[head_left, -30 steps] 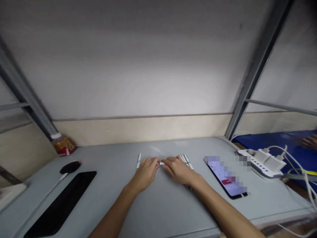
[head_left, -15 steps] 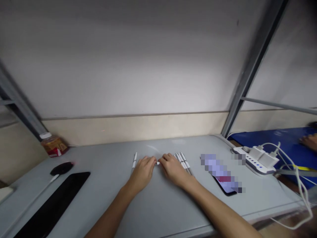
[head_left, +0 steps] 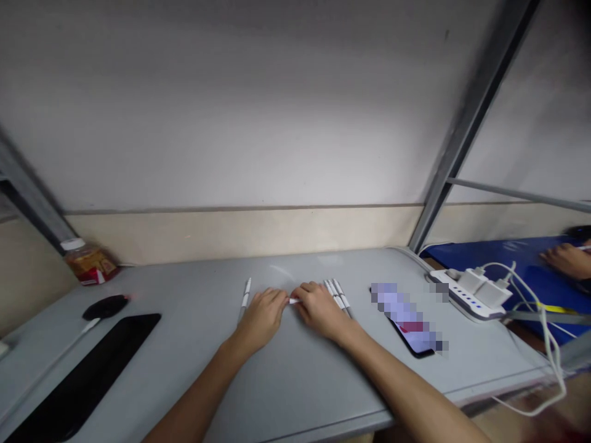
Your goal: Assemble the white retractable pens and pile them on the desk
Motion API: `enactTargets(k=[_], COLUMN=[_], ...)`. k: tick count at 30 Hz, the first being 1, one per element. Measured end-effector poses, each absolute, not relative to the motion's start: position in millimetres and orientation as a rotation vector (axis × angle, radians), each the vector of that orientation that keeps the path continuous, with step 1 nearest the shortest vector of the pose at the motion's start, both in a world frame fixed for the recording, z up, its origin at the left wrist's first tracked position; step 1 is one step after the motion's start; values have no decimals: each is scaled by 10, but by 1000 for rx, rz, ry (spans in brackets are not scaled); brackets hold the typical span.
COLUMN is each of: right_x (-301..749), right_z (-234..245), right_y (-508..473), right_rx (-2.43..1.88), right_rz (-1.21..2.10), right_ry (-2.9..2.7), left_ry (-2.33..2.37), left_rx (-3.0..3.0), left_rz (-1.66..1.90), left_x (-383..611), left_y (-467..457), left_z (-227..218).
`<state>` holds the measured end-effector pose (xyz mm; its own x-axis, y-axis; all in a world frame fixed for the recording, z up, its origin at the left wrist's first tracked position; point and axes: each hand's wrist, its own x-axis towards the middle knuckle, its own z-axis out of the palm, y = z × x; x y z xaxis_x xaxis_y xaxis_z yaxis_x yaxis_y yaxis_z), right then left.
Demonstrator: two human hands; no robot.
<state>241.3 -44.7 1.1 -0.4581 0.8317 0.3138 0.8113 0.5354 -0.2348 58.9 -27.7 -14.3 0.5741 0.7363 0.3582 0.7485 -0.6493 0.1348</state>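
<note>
My left hand (head_left: 264,315) and my right hand (head_left: 317,307) meet over the middle of the grey desk, fingers closed. Both pinch a white pen (head_left: 293,301), one at each end; only a short white stretch shows between the fingertips, and the rest is hidden. Just left of my left hand lies a single white and grey pen (head_left: 246,293). Several similar pens (head_left: 340,296) rest side by side, right against the outer side of my right hand, which covers part of them.
A phone (head_left: 406,323) with a blurred screen lies right of the pens. Beyond it sits a white power strip (head_left: 468,295) with plugs and cables. At left are a black flat object (head_left: 87,375), a black disc on a cable (head_left: 105,306) and a bottle (head_left: 90,263). Another person's hand (head_left: 566,258) rests far right.
The view has shifted slightly. My hands keep their pinch on the white pen with little visible movement. The other person's hand shows more fully at the right.
</note>
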Motion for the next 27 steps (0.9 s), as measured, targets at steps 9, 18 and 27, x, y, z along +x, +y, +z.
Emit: enactTargets(k=[9,18,27], right_x=[2465,2600,2753], right_z=[-30,8,-44], right_y=[-390,-287,-129], right_rx=[-1264,-1181,-1133], right_rz=[15,210,545], right_ry=[-2278,-2025,-1766], left_ry=[-1355,-1376,-1499], left_rx=[-2847,-2925,-2855], left_rz=[-728,-1000,-1045], left_x=[603,530,476], left_y=[-333,-266,-193], left_z=[-74,-47,-49])
